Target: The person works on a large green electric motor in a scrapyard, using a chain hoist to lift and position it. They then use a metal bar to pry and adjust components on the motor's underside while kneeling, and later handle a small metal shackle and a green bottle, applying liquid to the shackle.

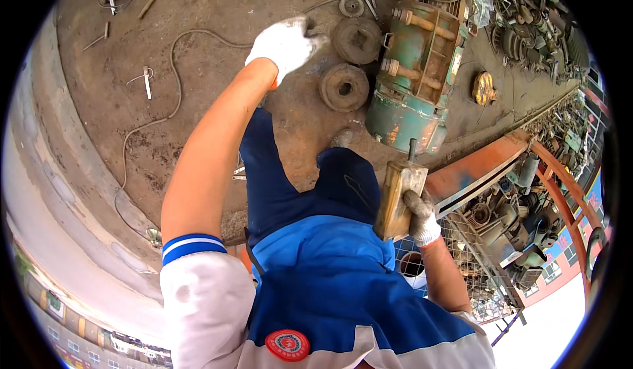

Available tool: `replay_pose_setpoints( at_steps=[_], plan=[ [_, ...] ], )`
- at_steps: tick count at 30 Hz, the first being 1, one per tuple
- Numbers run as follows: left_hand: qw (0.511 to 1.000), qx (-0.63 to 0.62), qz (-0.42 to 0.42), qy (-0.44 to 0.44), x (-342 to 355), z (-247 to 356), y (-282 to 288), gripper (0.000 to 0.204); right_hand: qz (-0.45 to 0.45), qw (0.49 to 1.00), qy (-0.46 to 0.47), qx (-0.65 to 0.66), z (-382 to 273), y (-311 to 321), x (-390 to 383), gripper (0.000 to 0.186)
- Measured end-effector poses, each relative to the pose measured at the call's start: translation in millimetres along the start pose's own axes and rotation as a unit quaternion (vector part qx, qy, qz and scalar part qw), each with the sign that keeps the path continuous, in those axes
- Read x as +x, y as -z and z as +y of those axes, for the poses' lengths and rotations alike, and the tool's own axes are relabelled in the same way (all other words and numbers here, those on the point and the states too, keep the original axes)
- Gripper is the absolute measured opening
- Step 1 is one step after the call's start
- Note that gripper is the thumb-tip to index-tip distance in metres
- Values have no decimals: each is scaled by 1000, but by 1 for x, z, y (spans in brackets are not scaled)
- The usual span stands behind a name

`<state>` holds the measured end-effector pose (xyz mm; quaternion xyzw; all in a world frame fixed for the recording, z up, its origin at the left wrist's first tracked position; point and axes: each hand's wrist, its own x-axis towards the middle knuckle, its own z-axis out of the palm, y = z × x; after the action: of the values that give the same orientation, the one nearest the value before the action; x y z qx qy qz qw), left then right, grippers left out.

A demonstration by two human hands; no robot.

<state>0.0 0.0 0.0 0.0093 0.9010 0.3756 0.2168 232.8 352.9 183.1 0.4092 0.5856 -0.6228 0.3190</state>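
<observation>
My left hand (285, 45), in a white knit glove, reaches out over the ground beside two round, dirty metal discs. Its fingers look loosely bent and apart, slightly blurred, with nothing visible in them. The farther disc (357, 40) has a squarish recess; the nearer one (343, 87) has a hole through its middle. In my right hand (423, 216), also gloved, is a worn rectangular can (397, 201) with a short spout-like stem, held upright near my right hip. The gloved fingers wrap its right side. Just beyond the stem lies a large green motor-like machine (410, 85).
A smaller wheel-like part (351, 6) lies near the discs. A long cable (177, 72) winds across the ground at left. An orange beam (478, 165) and a wire-mesh basket (471, 263) stand at right. Scrap parts (517, 43) pile up at far right, near a yellow part (484, 88).
</observation>
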Motion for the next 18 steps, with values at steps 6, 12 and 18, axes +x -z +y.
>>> replay_pose_setpoints(
  at_steps=[6,12,18],
  plan=[
    [929,198,-298,92,32,-247,-162,62,-96,976,-170,-93,35,-123,173,68],
    [931,224,-281,-62,158,-326,-324,55,-118,964,-237,12,115,-135,355,71],
    [912,228,-111,-321,328,-257,-462,53,-87,973,-204,69,177,-93,479,70]
  ],
)
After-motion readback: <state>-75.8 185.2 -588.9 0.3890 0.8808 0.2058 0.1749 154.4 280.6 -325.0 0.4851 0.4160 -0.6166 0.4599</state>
